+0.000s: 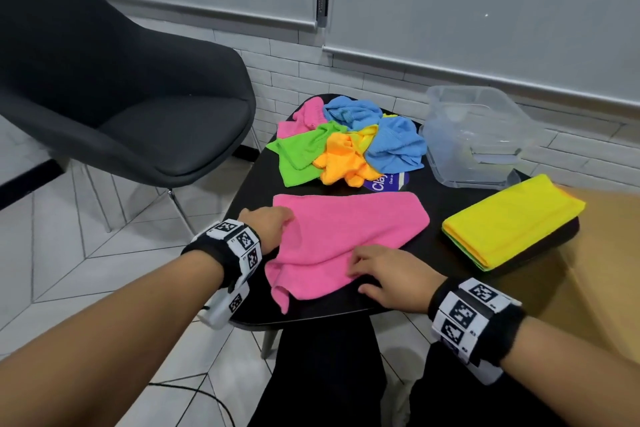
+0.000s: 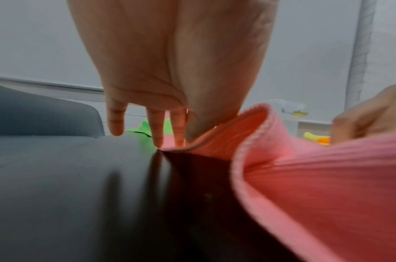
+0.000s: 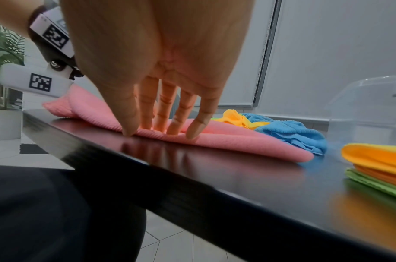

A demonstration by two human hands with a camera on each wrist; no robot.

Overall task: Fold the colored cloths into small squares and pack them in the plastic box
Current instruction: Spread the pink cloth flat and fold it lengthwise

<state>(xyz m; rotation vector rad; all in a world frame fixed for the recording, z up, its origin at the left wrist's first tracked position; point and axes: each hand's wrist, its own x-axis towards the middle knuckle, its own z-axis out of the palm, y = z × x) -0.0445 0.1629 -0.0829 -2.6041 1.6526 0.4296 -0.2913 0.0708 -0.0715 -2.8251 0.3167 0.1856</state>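
A pink cloth (image 1: 346, 229) lies partly folded and rumpled on the near side of the black table (image 1: 436, 198). My left hand (image 1: 273, 222) pinches its left edge between thumb and fingers (image 2: 179, 131), and the cloth (image 2: 304, 177) rises beside the thumb. My right hand (image 1: 367, 267) rests flat on the cloth's near edge, its fingers (image 3: 163, 120) straight on the pink cloth (image 3: 237, 140). A clear plastic box (image 1: 436, 149) stands at the table's far right. It appears again as the plastic box (image 3: 367, 106) in the right wrist view.
A loose pile of green, orange, blue, pink and yellow cloths (image 1: 349, 142) sits at the back of the table. A folded stack with yellow on top (image 1: 509, 222) lies right of the pink cloth. A dark chair (image 1: 121, 80) stands to the left.
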